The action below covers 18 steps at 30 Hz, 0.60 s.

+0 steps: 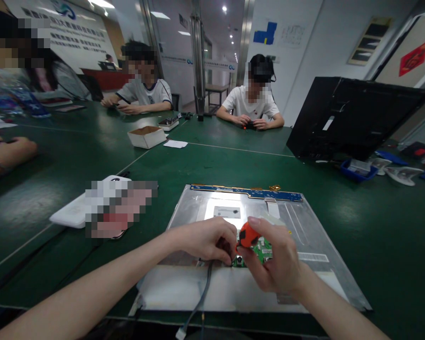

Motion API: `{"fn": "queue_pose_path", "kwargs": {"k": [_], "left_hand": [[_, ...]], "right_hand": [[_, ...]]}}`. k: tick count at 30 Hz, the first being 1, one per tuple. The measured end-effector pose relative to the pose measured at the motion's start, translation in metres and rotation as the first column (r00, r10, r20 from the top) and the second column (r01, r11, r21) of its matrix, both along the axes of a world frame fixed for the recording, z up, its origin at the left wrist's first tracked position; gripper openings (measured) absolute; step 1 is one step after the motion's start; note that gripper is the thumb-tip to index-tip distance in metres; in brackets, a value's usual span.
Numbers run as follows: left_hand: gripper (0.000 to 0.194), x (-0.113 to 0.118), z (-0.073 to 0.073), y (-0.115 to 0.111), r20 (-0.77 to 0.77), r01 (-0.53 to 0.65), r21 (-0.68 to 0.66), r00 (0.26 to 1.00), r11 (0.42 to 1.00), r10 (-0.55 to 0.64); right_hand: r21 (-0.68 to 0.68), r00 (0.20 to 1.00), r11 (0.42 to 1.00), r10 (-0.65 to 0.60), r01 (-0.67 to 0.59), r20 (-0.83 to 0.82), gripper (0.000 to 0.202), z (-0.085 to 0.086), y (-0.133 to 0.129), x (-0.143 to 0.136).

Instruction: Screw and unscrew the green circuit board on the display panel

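A flat metal display panel [326,236] lies back side up on the green table, with a blue circuit strip [279,194] along its far edge. My right hand [278,257] grips an orange and black screwdriver handle [248,234] over a green circuit board [262,246] near the panel's middle. Beside it, my left hand [212,241] is closed with fingertips down at the board's left edge; whatever they pinch is hidden. A grey cable [206,288] runs from under my left hand past the panel's near edge, ending in a white connector [181,333].
A white phone-like device [72,210] and a pinkish phone [123,212] lie left of the panel. Farther back stand a small open box [147,137], a large black monitor [350,118] and a blue tray [358,170]. Several people sit around the table [212,165].
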<state>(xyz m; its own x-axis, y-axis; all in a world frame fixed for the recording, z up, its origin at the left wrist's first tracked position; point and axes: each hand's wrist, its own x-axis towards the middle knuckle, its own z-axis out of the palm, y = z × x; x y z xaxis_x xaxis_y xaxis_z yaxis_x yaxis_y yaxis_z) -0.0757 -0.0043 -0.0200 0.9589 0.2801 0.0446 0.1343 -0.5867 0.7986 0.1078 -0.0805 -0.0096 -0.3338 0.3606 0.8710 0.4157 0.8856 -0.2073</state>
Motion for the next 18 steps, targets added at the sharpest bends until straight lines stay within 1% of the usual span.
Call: {"fn": "queue_pose_path", "kwargs": {"k": [3,5,8,12,18], "left_hand": [[0.007,0.0004,-0.0012,0.0005,-0.006,0.022,0.018,1.0,1.0,-0.022],[0.007,0.0004,-0.0018,0.0005,-0.004,0.017,0.022,1.0,1.0,-0.017],[0.007,0.0001,-0.0021,0.0001,-0.008,0.003,0.016,1.0,1.0,-0.003],[0.006,0.0001,-0.0021,0.0005,-0.019,0.012,-0.003,1.0,1.0,-0.012],[0.007,0.0001,-0.0036,0.0011,0.024,0.012,-0.018,1.0,1.0,-0.012]], "right_hand": [[0.0,0.999,0.999,-0.032,0.032,-0.001,0.052,-0.0007,0.0007,-0.0009],[0.001,0.999,0.999,-0.042,0.042,-0.003,0.051,-0.001,0.0009,-0.0011],[0.007,0.999,0.999,-0.038,0.038,-0.003,0.051,-0.0011,0.0009,-0.0012],[0.009,0.999,0.999,-0.052,0.052,0.002,0.053,-0.0014,0.0014,-0.0012],[0.009,0.998,0.998,-0.057,0.057,-0.003,0.052,-0.0023,0.0022,-0.0012]]}}
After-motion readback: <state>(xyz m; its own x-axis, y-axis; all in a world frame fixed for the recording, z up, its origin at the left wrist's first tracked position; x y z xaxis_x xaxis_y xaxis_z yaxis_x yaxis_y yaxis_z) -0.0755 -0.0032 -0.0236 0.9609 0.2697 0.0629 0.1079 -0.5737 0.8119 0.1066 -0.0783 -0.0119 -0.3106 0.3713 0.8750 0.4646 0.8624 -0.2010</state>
